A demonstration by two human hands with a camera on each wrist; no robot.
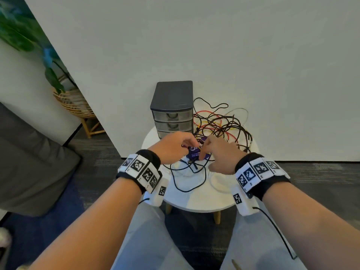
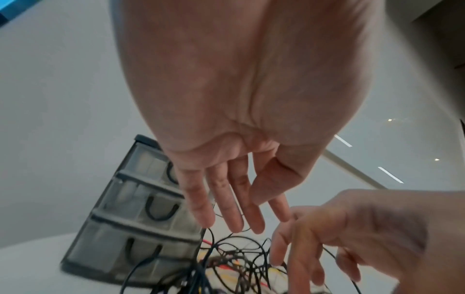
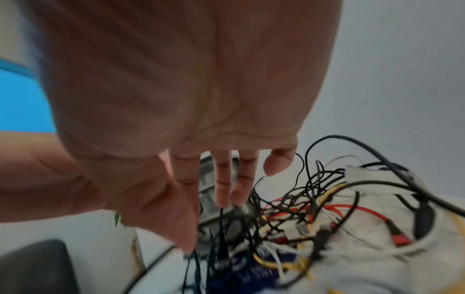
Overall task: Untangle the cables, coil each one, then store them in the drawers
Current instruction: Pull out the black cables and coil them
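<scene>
A tangle of black, red, yellow and white cables (image 1: 220, 123) lies on a small round white table (image 1: 204, 199), right of a grey three-drawer unit (image 1: 172, 106) whose drawers are all closed. Both hands hover over the tangle's near edge, above a purple card (image 1: 192, 152). My left hand (image 2: 241, 218) has straight fingers, their tips just above thin black loops. The right hand (image 3: 208, 218) reaches down with spread fingers, its thumb tip touching black strands (image 3: 221, 238). Neither hand plainly grips anything. Loose black cable (image 1: 187, 178) trails toward me.
The table stands against a white wall. A grey sofa (image 1: 29, 162) is at my left, and a plant in a wicker stand (image 1: 74, 102) sits behind it. My knees are under the table's near edge. A red cable (image 3: 352, 208) lies at the heap's right.
</scene>
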